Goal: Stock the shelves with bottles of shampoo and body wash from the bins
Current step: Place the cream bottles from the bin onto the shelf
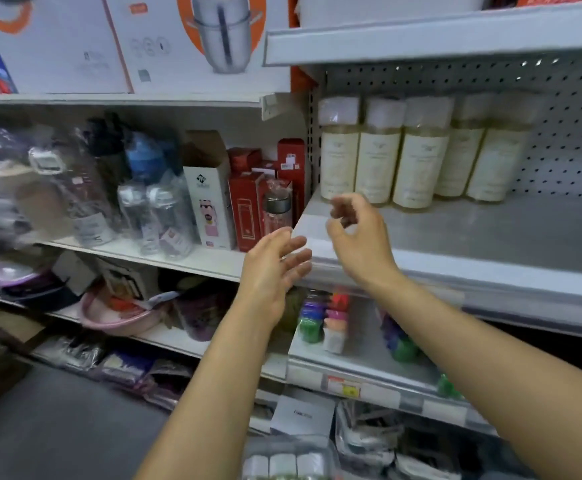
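Note:
Several tall cream bottles (411,154) with white caps stand in a row at the back left of a grey metal shelf (490,237). My right hand (359,233) hovers over the shelf's left front, just in front of the bottles, fingers loosely curled and holding nothing. My left hand (275,268) is lower and to the left, at the shelf's front corner, palm turned right, fingers spread, also holding nothing. At the bottom edge, a clear bin (289,459) shows the white caps of more bottles.
A pegboard back panel (566,140) closes off the shelf. To the left stands another shelving unit with wrapped water bottles (154,209), red boxes (248,209) and a white carton (210,202). Colourful small bottles (327,320) fill the shelf below. Grey floor (57,427) lies at lower left.

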Demonstrator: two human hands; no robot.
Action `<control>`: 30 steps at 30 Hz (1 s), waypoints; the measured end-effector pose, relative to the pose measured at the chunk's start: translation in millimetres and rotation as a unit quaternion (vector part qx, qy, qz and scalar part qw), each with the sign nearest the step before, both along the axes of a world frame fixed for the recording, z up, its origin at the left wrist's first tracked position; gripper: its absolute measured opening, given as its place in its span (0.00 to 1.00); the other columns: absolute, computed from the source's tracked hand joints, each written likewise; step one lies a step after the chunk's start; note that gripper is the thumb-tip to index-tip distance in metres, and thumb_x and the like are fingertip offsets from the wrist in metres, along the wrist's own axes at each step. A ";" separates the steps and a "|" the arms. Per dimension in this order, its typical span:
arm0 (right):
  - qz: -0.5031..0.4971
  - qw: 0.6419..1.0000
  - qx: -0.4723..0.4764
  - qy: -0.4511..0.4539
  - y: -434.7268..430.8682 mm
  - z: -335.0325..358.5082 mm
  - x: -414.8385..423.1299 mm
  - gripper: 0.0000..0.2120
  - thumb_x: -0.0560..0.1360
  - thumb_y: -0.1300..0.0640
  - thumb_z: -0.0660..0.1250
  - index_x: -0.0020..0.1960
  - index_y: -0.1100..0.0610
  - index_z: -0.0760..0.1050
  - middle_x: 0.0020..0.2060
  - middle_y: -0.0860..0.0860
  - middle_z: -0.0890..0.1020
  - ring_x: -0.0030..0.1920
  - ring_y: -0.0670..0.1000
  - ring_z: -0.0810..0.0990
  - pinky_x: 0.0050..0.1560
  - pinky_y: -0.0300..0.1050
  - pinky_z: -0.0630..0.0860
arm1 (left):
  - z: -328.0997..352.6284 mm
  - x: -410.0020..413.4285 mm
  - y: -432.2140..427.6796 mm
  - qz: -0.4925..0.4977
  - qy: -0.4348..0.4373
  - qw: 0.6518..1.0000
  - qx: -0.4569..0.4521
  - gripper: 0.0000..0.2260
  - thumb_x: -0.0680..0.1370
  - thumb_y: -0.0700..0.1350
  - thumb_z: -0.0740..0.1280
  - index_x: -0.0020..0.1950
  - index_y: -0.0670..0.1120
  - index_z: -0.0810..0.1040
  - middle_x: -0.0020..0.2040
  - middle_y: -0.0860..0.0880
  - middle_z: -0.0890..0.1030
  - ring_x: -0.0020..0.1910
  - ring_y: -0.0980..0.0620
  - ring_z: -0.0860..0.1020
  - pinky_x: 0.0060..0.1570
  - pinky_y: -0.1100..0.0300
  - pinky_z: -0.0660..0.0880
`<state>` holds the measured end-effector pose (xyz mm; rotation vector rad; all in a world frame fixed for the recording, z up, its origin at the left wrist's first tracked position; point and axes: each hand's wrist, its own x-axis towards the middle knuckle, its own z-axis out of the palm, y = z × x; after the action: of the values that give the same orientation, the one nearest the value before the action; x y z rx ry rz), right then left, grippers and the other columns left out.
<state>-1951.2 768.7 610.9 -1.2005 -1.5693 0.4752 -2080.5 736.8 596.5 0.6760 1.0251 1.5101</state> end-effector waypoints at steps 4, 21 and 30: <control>0.106 0.993 -0.026 -0.037 -44.2 -35.0 -44.4 0.10 0.77 0.63 0.65 0.56 0.53 0.77 0.49 0.46 0.80 0.48 0.43 0.78 0.48 0.35 0.74 | -35.5 -37.1 -27.2 0.005 0.002 0.999 -0.047 0.07 0.82 0.44 0.65 0.56 0.44 0.79 0.46 0.47 0.85 0.45 0.49 0.84 0.53 0.51 0.80; 0.155 0.841 -0.518 -0.022 -82.7 -311.1 -85.0 0.05 0.78 0.65 0.66 0.51 0.57 0.77 0.40 0.52 0.80 0.36 0.48 0.78 0.34 0.35 0.73 | -295.3 -117.7 -86.6 0.040 -0.033 0.928 -0.369 0.09 0.83 0.45 0.63 0.57 0.41 0.78 0.49 0.46 0.83 0.46 0.50 0.82 0.42 0.56 0.78; 0.078 0.728 -0.679 0.058 -85.7 -446.0 -117.4 0.18 0.83 0.53 0.59 0.61 0.67 0.72 0.49 0.65 0.79 0.45 0.55 0.74 0.63 0.56 0.75 | -434.0 -145.5 -99.8 0.035 -0.018 0.874 -0.485 0.05 0.82 0.45 0.64 0.50 0.46 0.77 0.50 0.46 0.81 0.53 0.46 0.79 0.55 0.52 0.76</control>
<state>-2068.6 683.0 164.9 -1.9918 -1.0603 1.9943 -2226.0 637.0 162.5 -0.1120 1.5924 0.8613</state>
